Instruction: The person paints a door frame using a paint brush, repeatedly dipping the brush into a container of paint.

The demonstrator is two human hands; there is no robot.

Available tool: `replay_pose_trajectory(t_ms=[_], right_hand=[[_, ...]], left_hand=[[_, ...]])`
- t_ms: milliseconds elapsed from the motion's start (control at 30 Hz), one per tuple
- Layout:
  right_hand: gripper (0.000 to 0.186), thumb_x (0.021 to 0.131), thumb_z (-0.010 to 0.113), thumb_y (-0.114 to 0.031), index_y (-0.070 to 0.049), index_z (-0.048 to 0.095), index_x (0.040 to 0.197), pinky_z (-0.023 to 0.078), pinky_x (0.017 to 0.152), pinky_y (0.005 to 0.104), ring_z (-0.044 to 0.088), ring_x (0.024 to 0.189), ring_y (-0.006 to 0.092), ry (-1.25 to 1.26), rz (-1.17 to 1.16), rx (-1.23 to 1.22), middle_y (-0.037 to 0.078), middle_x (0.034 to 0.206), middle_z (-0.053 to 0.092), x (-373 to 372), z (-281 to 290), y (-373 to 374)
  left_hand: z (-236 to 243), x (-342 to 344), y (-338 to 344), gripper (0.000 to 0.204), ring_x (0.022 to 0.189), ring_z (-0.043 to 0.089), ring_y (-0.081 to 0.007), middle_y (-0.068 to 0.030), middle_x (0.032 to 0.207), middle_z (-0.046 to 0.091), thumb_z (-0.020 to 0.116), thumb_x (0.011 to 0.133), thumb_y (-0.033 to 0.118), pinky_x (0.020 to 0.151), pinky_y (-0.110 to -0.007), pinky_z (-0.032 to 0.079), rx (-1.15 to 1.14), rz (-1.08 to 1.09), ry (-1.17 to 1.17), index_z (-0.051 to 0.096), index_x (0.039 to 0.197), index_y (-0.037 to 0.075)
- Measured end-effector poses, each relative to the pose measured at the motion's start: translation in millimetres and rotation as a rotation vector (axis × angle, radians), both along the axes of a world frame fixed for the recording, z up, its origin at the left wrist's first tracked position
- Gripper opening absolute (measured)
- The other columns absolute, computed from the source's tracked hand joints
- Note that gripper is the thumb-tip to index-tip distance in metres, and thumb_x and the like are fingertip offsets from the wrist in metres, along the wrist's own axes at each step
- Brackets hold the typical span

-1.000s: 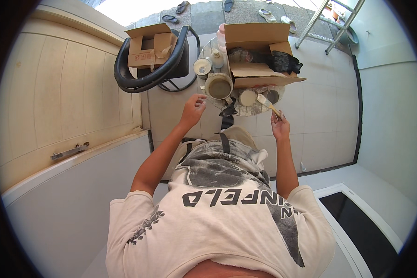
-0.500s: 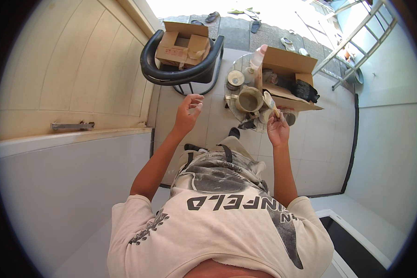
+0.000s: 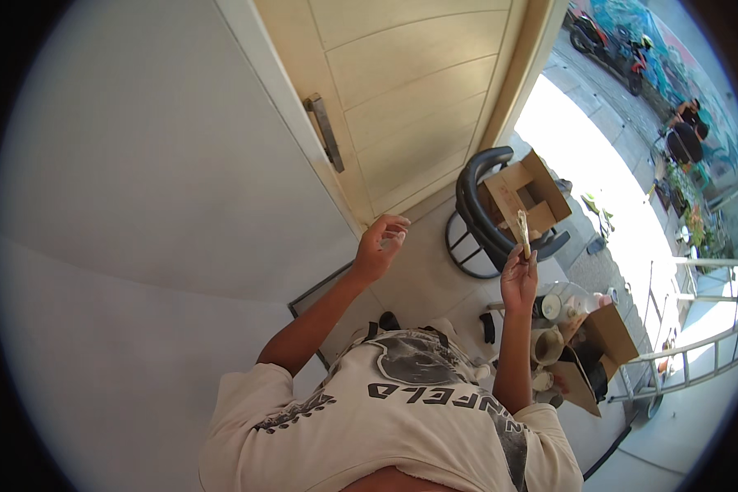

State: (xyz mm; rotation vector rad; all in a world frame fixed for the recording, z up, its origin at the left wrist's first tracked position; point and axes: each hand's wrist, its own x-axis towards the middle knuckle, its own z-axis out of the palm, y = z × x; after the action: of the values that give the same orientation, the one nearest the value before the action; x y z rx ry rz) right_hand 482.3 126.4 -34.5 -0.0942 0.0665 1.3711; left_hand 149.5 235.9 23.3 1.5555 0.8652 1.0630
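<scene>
In my right hand [image 3: 519, 284] a paintbrush [image 3: 523, 230] is pinched by its handle, its pale, coated bristles pointing up. Behind the brush, a cardboard box [image 3: 507, 189] with raised flaps rests on a black chair [image 3: 471, 197]. My left hand [image 3: 377, 250] is held out over the floor near the wall, fingers loosely bent and apart, with nothing visible in it. White smears mark its fingertips. Beyond my right forearm are a beige pot [image 3: 547, 346] and an open tin [image 3: 549, 307] on a small round table.
A yellowish wooden door [image 3: 418, 90] with a metal handle [image 3: 325, 133] stands ahead, beside a plain grey wall [image 3: 156, 164]. Another open carton [image 3: 607, 336] sits at the table. Farther right are a metal ladder [image 3: 697, 365], a motorcycle [image 3: 611, 49] and a person [image 3: 689, 123] outside.
The view has swung left, so the chair and table now lie farther right. My right hand has carried the brush away from the table's pot and turned it upright. My left hand stays loosely raised.
</scene>
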Motion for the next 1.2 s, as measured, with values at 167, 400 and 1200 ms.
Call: replay_pose_trajectory(t_ms=[167, 400, 1200], right_hand=[[0.028, 0.108, 0.052, -0.023, 0.001, 0.061, 0.119, 0.062, 0.089, 0.034, 0.067, 0.111, 0.0235, -0.04, 0.168, 0.012, 0.012, 0.116, 0.068, -43, 10, 107], [0.021, 0.106, 0.056, -0.021, -0.001, 0.06, 0.112, 0.062, 0.089, 0.0307, 0.069, 0.103, 0.0213, -0.179, 0.305, 0.058, 0.012, 0.112, 0.068, -105, 52, 252], [0.02, 0.108, 0.051, -0.019, -0.008, 0.055, 0.123, 0.063, 0.08, 0.0315, 0.071, 0.105, 0.0265, -0.536, 0.624, 0.696, 0.015, 0.118, 0.066, -179, 351, 535]], left_hand=[[-3, -73, 11, 0.023, 0.107, 0.064, -0.0157, -0.0045, 0.117, 0.066, 0.059, 0.099, 0.008, 0.094, -0.033, 0.049, -0.005, 0.213, -0.035, 0.061, 0.123, 0.007], [10, -137, 15, 0.025, 0.109, 0.063, -0.0185, -0.009, 0.12, 0.065, 0.056, 0.099, 0.0, 0.097, -0.034, 0.047, 0.064, 0.477, -0.053, 0.059, 0.123, 0.003], [117, -68, 147, 0.029, 0.108, 0.065, -0.0203, -0.0127, 0.119, 0.064, 0.058, 0.094, -0.006, 0.097, -0.034, 0.051, 0.41, 0.862, 0.135, 0.061, 0.122, 0.001]])
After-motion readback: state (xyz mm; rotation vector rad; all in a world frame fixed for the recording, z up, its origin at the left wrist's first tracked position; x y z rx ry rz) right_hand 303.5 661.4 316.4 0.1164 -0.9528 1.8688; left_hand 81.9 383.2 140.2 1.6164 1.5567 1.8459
